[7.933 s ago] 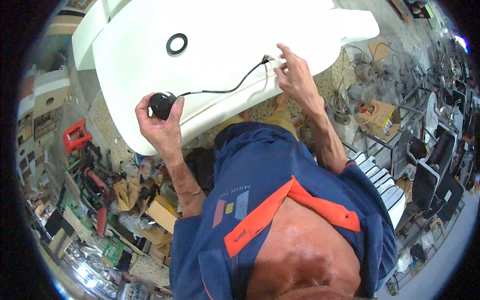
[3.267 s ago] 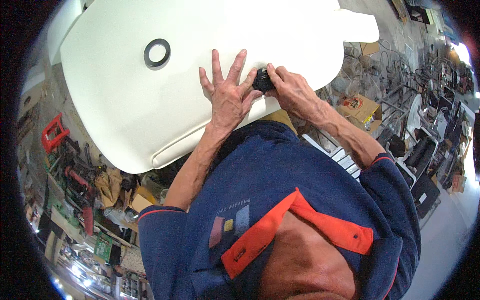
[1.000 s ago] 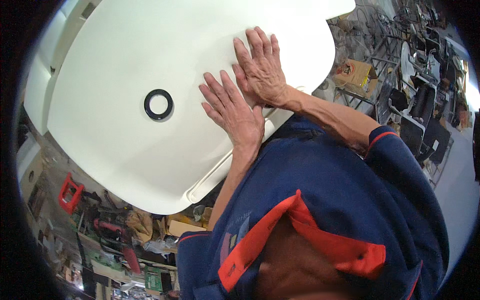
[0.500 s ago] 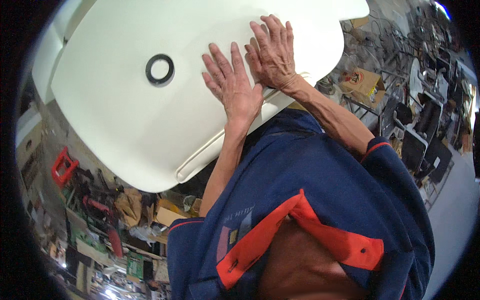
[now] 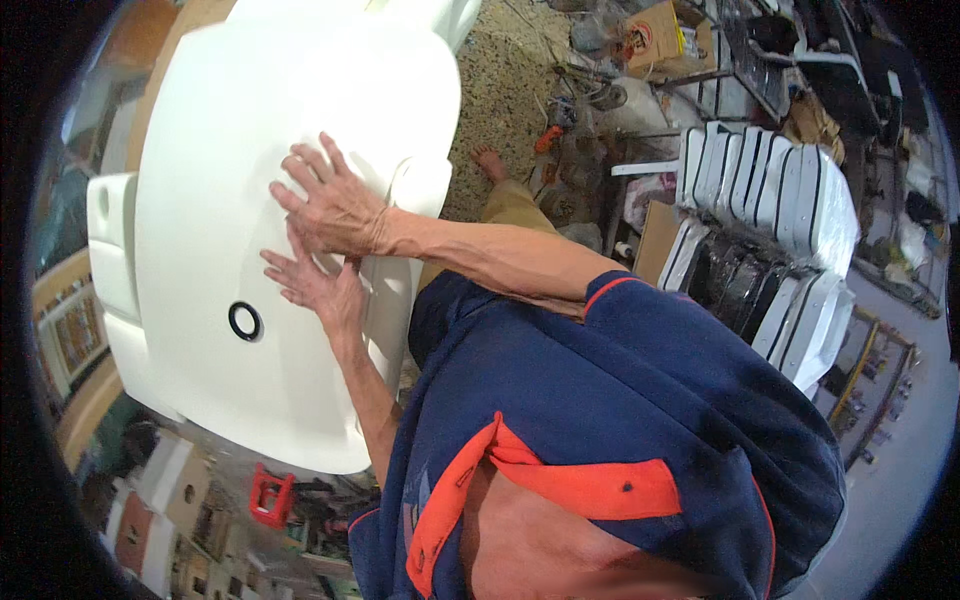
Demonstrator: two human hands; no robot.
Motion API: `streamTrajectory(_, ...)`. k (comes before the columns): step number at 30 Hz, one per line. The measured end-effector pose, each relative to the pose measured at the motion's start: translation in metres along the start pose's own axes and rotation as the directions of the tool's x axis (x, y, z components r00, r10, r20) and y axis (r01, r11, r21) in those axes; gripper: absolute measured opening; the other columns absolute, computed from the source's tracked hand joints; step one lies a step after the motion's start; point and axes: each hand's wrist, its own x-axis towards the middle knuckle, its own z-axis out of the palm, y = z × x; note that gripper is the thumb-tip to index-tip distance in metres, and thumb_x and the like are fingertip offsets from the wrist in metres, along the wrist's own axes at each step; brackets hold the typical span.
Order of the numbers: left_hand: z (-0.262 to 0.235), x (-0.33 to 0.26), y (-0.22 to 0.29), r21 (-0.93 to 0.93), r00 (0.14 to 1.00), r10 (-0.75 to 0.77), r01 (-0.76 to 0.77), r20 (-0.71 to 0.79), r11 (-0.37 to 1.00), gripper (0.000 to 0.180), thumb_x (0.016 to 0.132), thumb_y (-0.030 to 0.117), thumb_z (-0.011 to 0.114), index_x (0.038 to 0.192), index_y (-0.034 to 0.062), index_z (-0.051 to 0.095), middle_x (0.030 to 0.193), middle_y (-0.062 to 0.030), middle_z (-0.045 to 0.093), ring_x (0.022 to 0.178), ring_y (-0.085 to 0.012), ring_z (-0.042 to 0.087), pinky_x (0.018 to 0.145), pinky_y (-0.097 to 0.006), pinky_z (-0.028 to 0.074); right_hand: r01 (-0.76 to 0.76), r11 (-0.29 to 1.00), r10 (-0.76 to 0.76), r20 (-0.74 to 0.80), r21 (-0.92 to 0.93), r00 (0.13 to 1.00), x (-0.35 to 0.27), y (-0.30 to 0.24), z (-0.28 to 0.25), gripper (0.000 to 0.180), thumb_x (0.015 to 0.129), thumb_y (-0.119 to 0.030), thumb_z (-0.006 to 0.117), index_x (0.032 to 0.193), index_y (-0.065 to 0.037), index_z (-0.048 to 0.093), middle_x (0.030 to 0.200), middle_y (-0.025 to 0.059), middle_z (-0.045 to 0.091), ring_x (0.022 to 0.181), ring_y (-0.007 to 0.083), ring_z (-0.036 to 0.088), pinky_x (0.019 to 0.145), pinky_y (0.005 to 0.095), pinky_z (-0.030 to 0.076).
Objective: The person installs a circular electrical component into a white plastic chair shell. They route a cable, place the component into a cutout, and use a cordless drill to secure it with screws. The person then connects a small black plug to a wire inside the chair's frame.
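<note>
A large white, smooth, rounded panel (image 5: 200, 200) lies before me, with a raised lip along the side nearest my body. My left hand (image 5: 325, 288) rests on its surface with fingers stretched out. Just above and overlapping it, my right hand (image 5: 335, 208) lies on the panel too, fingers spread. Neither hand holds anything. A black ring (image 5: 233, 320) with a white centre sits on the panel, to the left of my left hand and a little nearer me; I cannot tell whether it is fixed there.
Beyond the panel's left edge stands another white moulded part (image 5: 112, 245). Stacked white curved pieces in clear wrap (image 5: 745, 185) stand at right. A cardboard box (image 5: 655, 42) is at upper right, a red crate (image 5: 271, 494) at lower left. A bare foot (image 5: 490, 165) shows on the speckled floor.
The view has swung to the right, so the panel and hands appear further left and the stacked white pieces have come into view. Both hands remain flat on the panel, now closer together.
</note>
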Motion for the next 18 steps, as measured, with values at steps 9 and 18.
streamTrajectory(9, -0.002, 0.009, 0.005, -0.017, 0.993, -0.097, 0.099, 0.073, 0.995, 0.121, 0.078, 0.031, 0.086, 0.168, 0.0212, 0.005, 0.171, -0.0277, -0.011, 0.157, -0.0501, -0.013, 0.119, -0.075, -0.002, 0.023, 0.995, -0.027, 0.035, 0.095, 0.999, 0.003, 0.005, -0.01, 0.055, 0.088, -0.039, 0.068, 0.126, 0.0, 0.061, 0.133, 0.0265, 0.053, 0.139, 0.0469, 0.042, 0.12, 0.0681, 0.026)
streamTrajectory(18, 0.02, 0.003, -0.02, 0.091, 0.997, -0.012, 0.005, 0.073, 0.996, 0.13, 0.078, 0.041, 0.083, 0.166, 0.0116, -0.008, 0.167, -0.0307, -0.022, 0.154, -0.0535, -0.021, 0.116, -0.079, 0.003, 0.118, 0.983, -0.138, 0.147, 0.137, 0.98, 0.002, 0.007, -0.001, 0.065, 0.091, -0.046, 0.065, 0.137, 0.0, 0.055, 0.144, 0.0278, 0.047, 0.145, 0.0455, 0.036, 0.121, 0.0713, 0.02)
